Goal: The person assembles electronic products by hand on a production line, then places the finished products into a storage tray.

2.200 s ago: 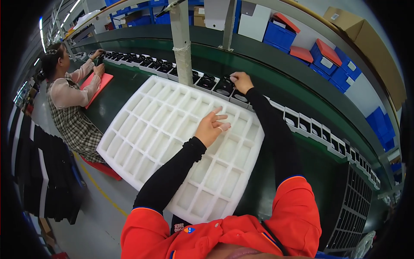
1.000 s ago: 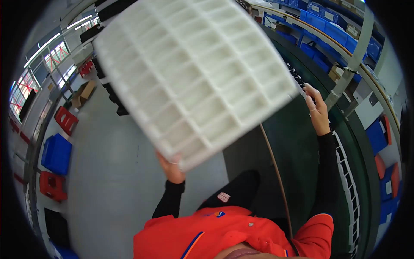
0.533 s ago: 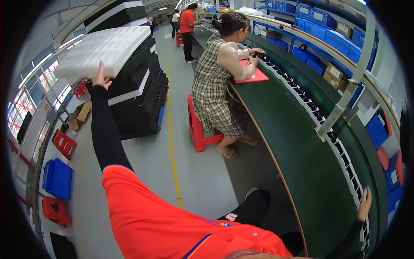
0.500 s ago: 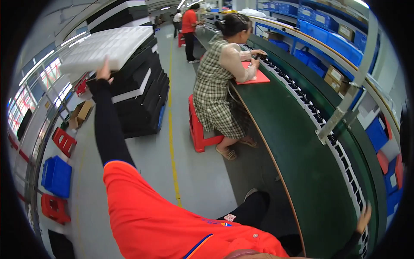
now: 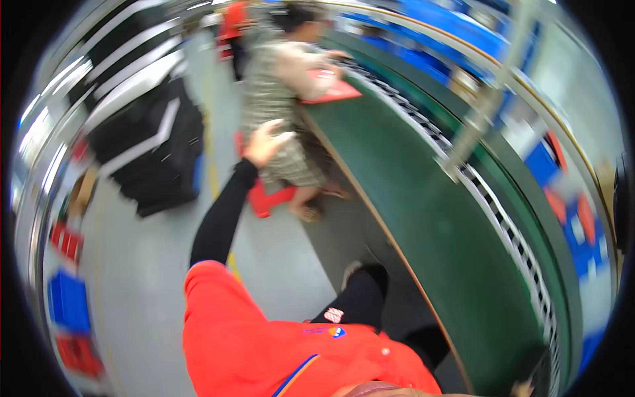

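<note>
My left hand (image 5: 268, 142) is raised in mid-air in front of the seated co-worker, holding nothing, with its fingers apart and a little blurred. My right hand (image 5: 522, 388) shows only as a small smeared patch at the lower edge, over the near end of the conveyor; its fingers cannot be made out. Close to it runs a white slotted track (image 5: 508, 231) with black gaps along the green belt (image 5: 423, 198). At the left stands a tall stack of black trays (image 5: 159, 142) with white layers, and a whitish tray (image 5: 135, 92) lies within it.
A co-worker (image 5: 268, 86) sits on a red stool (image 5: 264, 198) at the belt, arms over a red mat (image 5: 334, 91). A metal post (image 5: 479, 109) rises from the line. Blue bins (image 5: 539, 162) stand right; a blue crate (image 5: 68, 301) and red stools are on the left floor.
My left hand has left the white tray on the stack and swung right, now empty. My right hand has dropped toward the lower edge. The whole view has shifted and blurred.
</note>
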`<state>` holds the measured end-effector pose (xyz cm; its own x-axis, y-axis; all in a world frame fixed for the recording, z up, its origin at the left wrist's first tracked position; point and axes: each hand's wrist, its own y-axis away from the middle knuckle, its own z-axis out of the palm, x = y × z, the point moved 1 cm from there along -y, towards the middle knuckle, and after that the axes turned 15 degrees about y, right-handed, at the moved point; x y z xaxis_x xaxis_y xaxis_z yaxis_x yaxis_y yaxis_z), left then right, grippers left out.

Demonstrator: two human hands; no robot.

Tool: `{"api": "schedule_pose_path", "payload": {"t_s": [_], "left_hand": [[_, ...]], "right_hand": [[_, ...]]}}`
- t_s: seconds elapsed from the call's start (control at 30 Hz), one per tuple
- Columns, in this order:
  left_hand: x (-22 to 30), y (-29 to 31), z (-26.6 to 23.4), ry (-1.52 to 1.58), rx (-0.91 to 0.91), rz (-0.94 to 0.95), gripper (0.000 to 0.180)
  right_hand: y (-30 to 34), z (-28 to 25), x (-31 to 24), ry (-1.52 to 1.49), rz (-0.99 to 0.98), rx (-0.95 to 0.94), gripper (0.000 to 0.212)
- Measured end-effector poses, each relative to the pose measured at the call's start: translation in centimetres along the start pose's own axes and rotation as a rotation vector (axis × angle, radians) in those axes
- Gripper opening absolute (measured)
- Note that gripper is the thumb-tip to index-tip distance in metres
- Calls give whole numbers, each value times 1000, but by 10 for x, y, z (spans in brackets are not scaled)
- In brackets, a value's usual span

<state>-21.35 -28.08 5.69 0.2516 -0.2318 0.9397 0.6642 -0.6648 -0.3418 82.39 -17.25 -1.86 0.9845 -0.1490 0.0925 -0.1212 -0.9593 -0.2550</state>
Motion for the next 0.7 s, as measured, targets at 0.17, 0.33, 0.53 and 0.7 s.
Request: {"api": "schedule_pose_path", "payload": {"t_s": [0.17,0.33,0.53,0.7], "left_hand": [[-23,11,13,98,-233,-128,44],[-51,-7,77,127,-601,-215,32],[-8,74,193,323,-1223,-364,36],[26,180,279,267,-1425,-359,58]], "right_hand": [[-38,12,-54,370,137,-39,63],[-16,-35,-214,405,326,-254,55],[22,-99,-360,150,-66,-194,48],[-2,-108,-438,-425,-300,-427,51]]}}
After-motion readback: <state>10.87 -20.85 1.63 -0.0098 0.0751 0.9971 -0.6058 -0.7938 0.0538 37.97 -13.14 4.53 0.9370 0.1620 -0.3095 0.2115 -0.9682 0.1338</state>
